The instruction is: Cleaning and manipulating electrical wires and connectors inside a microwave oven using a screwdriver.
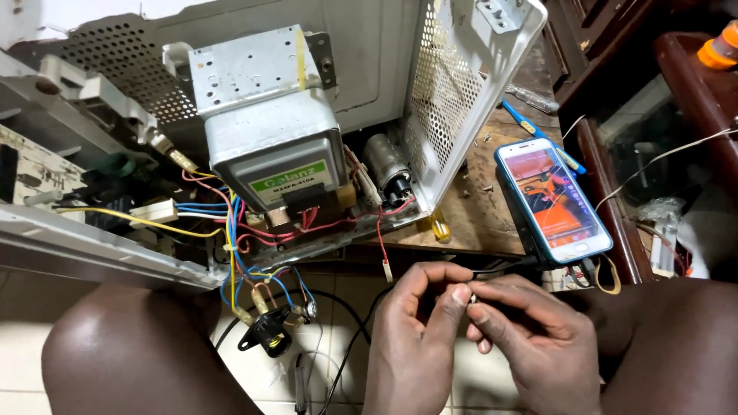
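Observation:
Both of my hands meet low in the head view, over the floor between my knees. My left hand (415,338) and my right hand (530,338) pinch the two ends of a small metal-tipped part (472,297) on a thin black wire. A loose red wire (382,246) with a white end hangs just above my left hand. It comes from an opened microwave oven (430,100), whose metal magnetron block (265,115) and a cylindrical capacitor (387,163) are exposed.
A smartphone (552,201) with a lit screen lies on the wooden table (477,223) to the right. A blue-handled screwdriver (538,134) and loose screws lie behind it. A black lamp socket (270,334) dangles on coloured wires at the left. Dark wooden furniture stands at the far right.

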